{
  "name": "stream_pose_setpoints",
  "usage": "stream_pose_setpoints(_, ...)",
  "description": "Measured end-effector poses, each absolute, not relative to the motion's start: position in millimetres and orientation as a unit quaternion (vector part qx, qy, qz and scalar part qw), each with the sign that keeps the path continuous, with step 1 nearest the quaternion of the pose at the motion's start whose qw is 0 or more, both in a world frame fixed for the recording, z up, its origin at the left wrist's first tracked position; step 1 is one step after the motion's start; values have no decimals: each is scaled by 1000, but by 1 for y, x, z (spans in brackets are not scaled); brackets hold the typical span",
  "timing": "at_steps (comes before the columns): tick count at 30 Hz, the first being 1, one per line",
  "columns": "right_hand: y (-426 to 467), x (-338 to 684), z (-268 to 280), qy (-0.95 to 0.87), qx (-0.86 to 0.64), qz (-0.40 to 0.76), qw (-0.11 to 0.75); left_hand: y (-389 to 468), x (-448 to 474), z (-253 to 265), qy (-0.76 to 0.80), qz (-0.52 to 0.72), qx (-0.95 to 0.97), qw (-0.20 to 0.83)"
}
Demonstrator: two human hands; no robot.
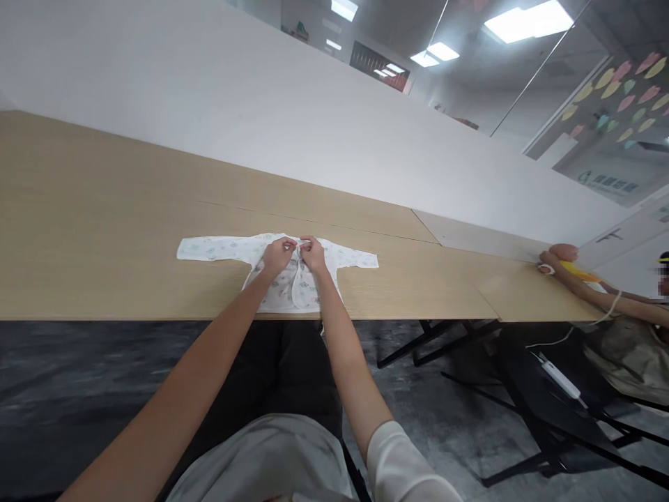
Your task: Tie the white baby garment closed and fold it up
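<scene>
A small white baby shirt (277, 296) with a faint print lies flat on the wooden table, its sleeves spread out to both sides. Its front opening runs down the middle, and the lower hem reaches near the table's front edge. At the top of that opening, by the neckline, my left hand (278, 255) pinches the fabric with bent fingers. Close beside it, my right hand (312, 254) pinches the other side of the opening. The fingertips of both hands nearly meet; any small fastener or tie between them is too small to make out.
The light wooden table (115, 209) runs along a white wall (235, 118). At far right, another person's arm (580, 282) rests by a doll (564, 254) on the table. A black folding chair (543, 390) holding a white power strip (562, 380) stands below.
</scene>
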State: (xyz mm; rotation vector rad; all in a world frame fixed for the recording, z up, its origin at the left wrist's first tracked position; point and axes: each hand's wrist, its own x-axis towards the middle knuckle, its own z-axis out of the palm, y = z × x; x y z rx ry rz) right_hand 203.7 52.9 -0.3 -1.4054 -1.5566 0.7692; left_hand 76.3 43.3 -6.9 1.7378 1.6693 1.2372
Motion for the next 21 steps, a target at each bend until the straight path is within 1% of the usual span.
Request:
stream_pose_setpoints(14, 51, 199, 2, -617, -578, 316, 430, 40, 77, -6, 587, 474, 607, 248)
stream_pose_setpoints(21, 46, 194, 4, -622, -595, 276, 428, 41, 75, -6, 600, 462, 608, 236)
